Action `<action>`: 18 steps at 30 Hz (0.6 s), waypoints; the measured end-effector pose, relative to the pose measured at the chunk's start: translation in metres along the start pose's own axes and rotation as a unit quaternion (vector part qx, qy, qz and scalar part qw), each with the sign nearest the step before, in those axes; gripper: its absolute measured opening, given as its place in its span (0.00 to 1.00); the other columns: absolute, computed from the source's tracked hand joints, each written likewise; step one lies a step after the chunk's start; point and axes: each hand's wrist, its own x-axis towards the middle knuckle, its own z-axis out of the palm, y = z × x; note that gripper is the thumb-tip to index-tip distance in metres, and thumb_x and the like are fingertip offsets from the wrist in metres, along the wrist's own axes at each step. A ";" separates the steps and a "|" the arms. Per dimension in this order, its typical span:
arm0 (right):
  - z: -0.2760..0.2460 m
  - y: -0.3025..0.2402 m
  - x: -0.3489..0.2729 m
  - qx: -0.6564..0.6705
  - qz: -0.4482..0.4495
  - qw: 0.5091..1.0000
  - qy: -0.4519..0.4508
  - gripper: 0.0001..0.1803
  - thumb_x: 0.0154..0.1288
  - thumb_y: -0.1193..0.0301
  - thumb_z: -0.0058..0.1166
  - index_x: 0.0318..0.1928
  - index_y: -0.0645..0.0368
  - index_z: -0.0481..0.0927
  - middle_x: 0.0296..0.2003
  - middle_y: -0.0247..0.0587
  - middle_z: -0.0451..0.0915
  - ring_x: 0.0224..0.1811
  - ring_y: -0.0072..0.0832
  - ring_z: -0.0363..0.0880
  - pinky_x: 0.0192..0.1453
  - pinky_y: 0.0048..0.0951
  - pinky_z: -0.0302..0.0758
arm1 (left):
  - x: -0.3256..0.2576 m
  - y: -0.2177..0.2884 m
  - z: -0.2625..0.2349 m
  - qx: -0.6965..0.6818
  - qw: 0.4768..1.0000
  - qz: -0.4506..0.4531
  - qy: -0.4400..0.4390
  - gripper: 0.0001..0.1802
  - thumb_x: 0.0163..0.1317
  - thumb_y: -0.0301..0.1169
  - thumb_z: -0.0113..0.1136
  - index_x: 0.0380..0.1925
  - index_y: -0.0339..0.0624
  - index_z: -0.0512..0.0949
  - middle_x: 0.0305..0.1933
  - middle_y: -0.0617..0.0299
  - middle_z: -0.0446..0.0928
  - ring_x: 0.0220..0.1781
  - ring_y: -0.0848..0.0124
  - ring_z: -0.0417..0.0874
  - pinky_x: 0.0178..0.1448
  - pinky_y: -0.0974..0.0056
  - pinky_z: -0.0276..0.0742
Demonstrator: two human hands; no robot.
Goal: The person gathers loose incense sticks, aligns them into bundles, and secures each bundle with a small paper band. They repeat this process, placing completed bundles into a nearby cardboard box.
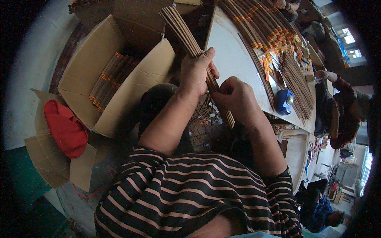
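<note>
A bundle of thin brown sticks (180, 29) slants from upper left to lower right in front of me, its far ends slightly fanned out. My left hand (194, 73) is wrapped round the middle of the bundle, thumb on top. Just below it, my right hand (238, 95) pinches at the sticks with thumb and curled fingers. Paler stick ends show under the right hand. Whether a strip or band lies between those fingers is hidden.
On the left, an open cardboard box (89, 63) holds banded stick bundles (109, 81); a red cloth (65, 129) lies on its flap. The white table (226, 43) at right bears many sticks with red-yellow bands and a blue tape dispenser (284, 102). Other people sit beyond.
</note>
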 end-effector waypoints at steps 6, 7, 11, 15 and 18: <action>-0.006 0.003 0.004 0.029 -0.006 0.999 -0.029 0.14 0.49 0.66 0.59 0.30 0.67 0.77 0.23 0.51 0.78 0.26 0.35 0.78 0.32 0.31 0.73 | 0.005 -0.006 -0.004 0.015 1.000 -0.014 -0.003 0.19 0.51 0.40 0.64 0.13 0.44 0.67 0.12 0.63 0.66 0.14 0.68 0.69 0.23 0.64 0.68; -0.007 0.002 0.004 0.017 -0.006 0.999 -0.036 0.13 0.48 0.69 0.59 0.31 0.67 0.77 0.24 0.48 0.78 0.26 0.31 0.77 0.32 0.29 0.73 | 0.004 -0.005 -0.002 0.018 1.000 -0.013 -0.002 0.19 0.51 0.41 0.64 0.13 0.45 0.67 0.13 0.63 0.66 0.14 0.68 0.69 0.23 0.64 0.68; -0.012 0.000 0.006 0.020 0.001 0.997 -0.069 0.12 0.49 0.71 0.59 0.32 0.68 0.77 0.25 0.45 0.79 0.27 0.26 0.76 0.33 0.26 0.73 | 0.008 -0.006 -0.006 0.017 0.999 -0.028 0.000 0.19 0.51 0.42 0.64 0.13 0.45 0.67 0.12 0.63 0.66 0.14 0.68 0.70 0.23 0.64 0.69; -0.017 0.000 0.008 0.028 -0.007 0.997 -0.078 0.12 0.50 0.72 0.57 0.33 0.68 0.77 0.26 0.46 0.79 0.28 0.26 0.76 0.34 0.27 0.73 | 0.004 -0.001 0.001 0.041 0.999 -0.022 0.016 0.20 0.51 0.43 0.63 0.13 0.46 0.67 0.11 0.62 0.67 0.13 0.67 0.70 0.21 0.64 0.68; -0.014 0.002 0.006 0.018 -0.039 0.998 -0.049 0.12 0.51 0.72 0.56 0.34 0.67 0.76 0.27 0.47 0.79 0.28 0.29 0.77 0.34 0.28 0.73 | 0.007 -0.001 0.000 0.035 0.999 -0.024 0.026 0.20 0.51 0.44 0.63 0.12 0.46 0.67 0.11 0.62 0.67 0.13 0.67 0.70 0.21 0.64 0.68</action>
